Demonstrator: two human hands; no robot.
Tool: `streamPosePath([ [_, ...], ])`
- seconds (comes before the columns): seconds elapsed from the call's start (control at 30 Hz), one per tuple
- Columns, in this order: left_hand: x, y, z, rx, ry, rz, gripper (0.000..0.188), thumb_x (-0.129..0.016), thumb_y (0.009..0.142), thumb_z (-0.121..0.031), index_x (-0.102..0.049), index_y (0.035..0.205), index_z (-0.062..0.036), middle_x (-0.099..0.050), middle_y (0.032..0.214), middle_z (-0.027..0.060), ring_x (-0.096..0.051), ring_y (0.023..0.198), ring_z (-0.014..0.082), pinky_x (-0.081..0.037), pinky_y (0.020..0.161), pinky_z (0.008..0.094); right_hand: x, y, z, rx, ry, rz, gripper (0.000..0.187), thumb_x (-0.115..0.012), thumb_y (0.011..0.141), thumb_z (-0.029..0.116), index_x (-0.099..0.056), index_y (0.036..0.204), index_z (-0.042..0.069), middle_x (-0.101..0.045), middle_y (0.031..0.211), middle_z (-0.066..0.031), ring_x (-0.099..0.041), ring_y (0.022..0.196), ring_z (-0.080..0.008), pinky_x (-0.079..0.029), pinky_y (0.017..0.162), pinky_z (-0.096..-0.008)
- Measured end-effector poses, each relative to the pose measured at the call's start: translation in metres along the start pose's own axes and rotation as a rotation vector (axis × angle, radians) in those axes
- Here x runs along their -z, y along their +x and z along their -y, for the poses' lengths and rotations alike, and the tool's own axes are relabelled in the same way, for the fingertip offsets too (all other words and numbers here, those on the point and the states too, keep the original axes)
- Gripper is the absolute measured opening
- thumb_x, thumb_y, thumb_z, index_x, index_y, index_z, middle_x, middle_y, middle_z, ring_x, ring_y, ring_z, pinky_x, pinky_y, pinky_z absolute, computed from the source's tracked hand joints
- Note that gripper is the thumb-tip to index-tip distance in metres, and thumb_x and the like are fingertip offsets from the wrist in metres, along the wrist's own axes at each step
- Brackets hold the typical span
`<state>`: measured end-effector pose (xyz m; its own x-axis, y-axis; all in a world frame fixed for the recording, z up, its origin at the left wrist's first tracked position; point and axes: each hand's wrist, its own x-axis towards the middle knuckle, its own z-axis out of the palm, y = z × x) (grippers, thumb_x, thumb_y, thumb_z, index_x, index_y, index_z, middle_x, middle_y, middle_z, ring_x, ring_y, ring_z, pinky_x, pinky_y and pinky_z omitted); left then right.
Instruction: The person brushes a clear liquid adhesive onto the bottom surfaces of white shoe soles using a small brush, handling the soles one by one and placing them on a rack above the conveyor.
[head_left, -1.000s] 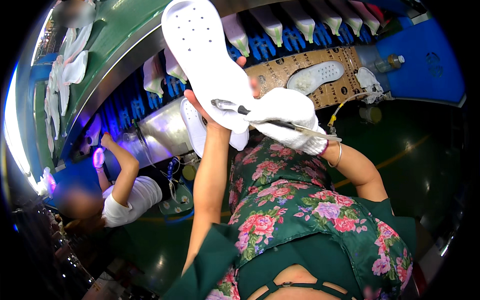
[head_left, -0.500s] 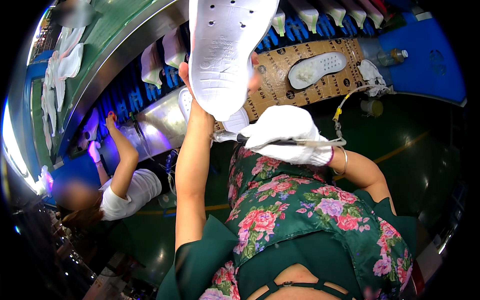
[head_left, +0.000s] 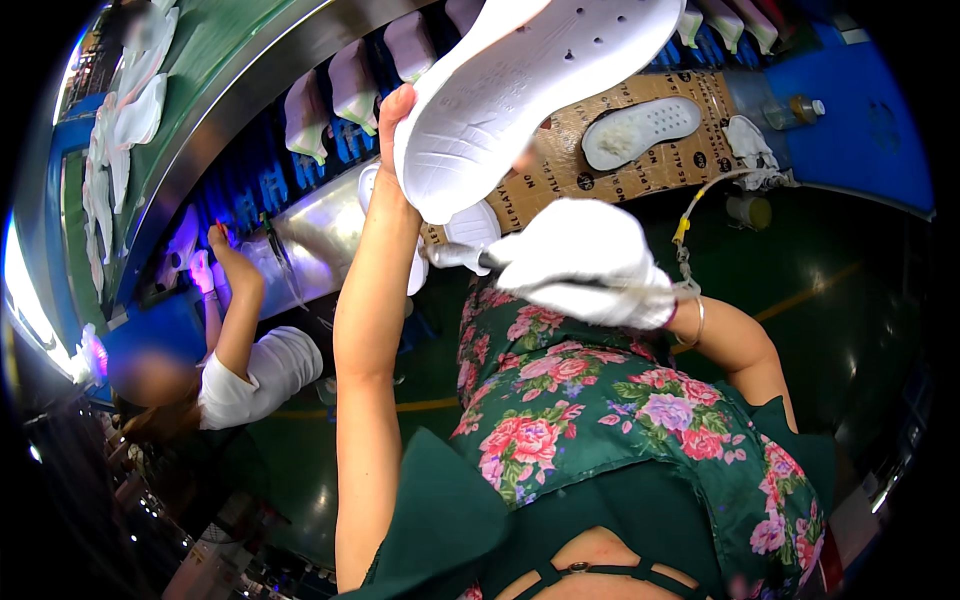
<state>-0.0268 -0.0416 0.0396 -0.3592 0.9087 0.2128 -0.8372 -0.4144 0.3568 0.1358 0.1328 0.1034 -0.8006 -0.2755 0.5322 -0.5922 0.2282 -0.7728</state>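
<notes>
My bare left hand [head_left: 396,125] grips a white shoe sole [head_left: 500,105] by its edge and holds it raised and tilted. Small holes dot the sole's upper part, and lines are moulded near its lower end. A white glove covers my right hand [head_left: 585,262], closed round the dark handle of a brush. The pale brush head [head_left: 455,256] points left, below the sole and apart from it. A thin hose [head_left: 690,200] with a yellow section hangs near the glove. Behind the raised sole, another white sole [head_left: 472,226] rests partly hidden at the bench edge.
Printed cardboard [head_left: 560,165] covers part of the bench, with a whitish perforated sole [head_left: 642,132] on it. A crumpled white cloth [head_left: 748,142] and a clear bottle [head_left: 795,112] are at right. Shoe uppers on lasts [head_left: 352,85] line the rack behind. A co-worker in a white shirt [head_left: 262,378] works at left.
The raised sole has tilted, its top swinging right, and my left hand has turned with it. My gloved hand and the brush have shifted slightly. The shoe lasts behind have moved along.
</notes>
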Motion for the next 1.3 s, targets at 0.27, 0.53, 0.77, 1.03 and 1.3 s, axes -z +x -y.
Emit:
streamPosePath([
  [0.27, 0.007, -0.004, 0.003, -0.057, 0.107, -0.126, 0.106, -0.065, 0.074, -0.073, -0.041, 0.148, -0.0013, -0.05, 0.133, 0.0316, -0.06, 0.105, 0.04, -0.053, 0.082, 0.0448, -0.011, -0.003, -0.001, -0.248, 0.183, -0.089, 0.014, -0.081, 0.077, 0.004, -0.078, 0.089, 0.007, -0.076, 0.093, -0.0108, -0.073, 0.083, -0.0205, -0.057, 0.075, -0.0327],
  [0.53, -0.006, -0.005, 0.024, -0.141, 0.0, -0.246, 0.108, -0.059, 0.077, -0.073, -0.036, 0.151, 0.0012, -0.056, 0.133, 0.0293, -0.065, 0.099, 0.0413, -0.058, 0.08, 0.0498, 0.004, -0.005, -0.007, -0.428, 0.319, -0.191, 0.013, -0.081, 0.078, 0.002, -0.077, 0.09, 0.002, -0.077, 0.096, -0.0115, -0.073, 0.085, -0.0197, -0.056, 0.078, -0.0313],
  [0.77, -0.035, -0.016, 0.07, -0.173, -0.065, -0.478, 0.093, -0.043, 0.086, -0.071, -0.043, 0.147, -0.0019, -0.061, 0.127, 0.0231, -0.066, 0.095, 0.046, -0.055, 0.082, 0.0561, 0.065, 0.026, -0.04, -0.005, -0.442, -0.353, 0.028, -0.076, 0.08, 0.004, -0.076, 0.108, 0.007, -0.075, 0.105, -0.0102, -0.07, 0.093, -0.0274, -0.054, 0.082, -0.037],
  [1.03, -0.05, -0.012, 0.042, -0.153, 0.131, -0.159, 0.122, -0.082, 0.063, -0.067, -0.03, 0.153, -0.003, -0.05, 0.136, 0.0252, -0.063, 0.105, 0.0425, -0.06, 0.083, 0.0534, 0.074, -0.006, 0.006, -0.232, 0.146, -0.424, 0.015, -0.079, 0.077, 0.001, -0.077, 0.092, -0.001, -0.077, 0.095, -0.0134, -0.073, 0.082, -0.0205, -0.057, 0.073, -0.0315],
  [1.3, -0.061, 0.171, -0.04, -0.296, -0.191, 0.087, 0.103, -0.061, 0.086, -0.071, -0.02, 0.159, -0.0107, -0.018, 0.159, 0.0315, -0.033, 0.14, 0.0518, -0.036, 0.113, 0.0656, 0.071, -0.077, -0.015, -0.607, 0.425, -0.895, 0.018, -0.071, 0.081, -0.008, -0.074, 0.098, -0.006, -0.075, 0.105, -0.0179, -0.072, 0.094, -0.019, -0.057, 0.086, -0.0285],
])
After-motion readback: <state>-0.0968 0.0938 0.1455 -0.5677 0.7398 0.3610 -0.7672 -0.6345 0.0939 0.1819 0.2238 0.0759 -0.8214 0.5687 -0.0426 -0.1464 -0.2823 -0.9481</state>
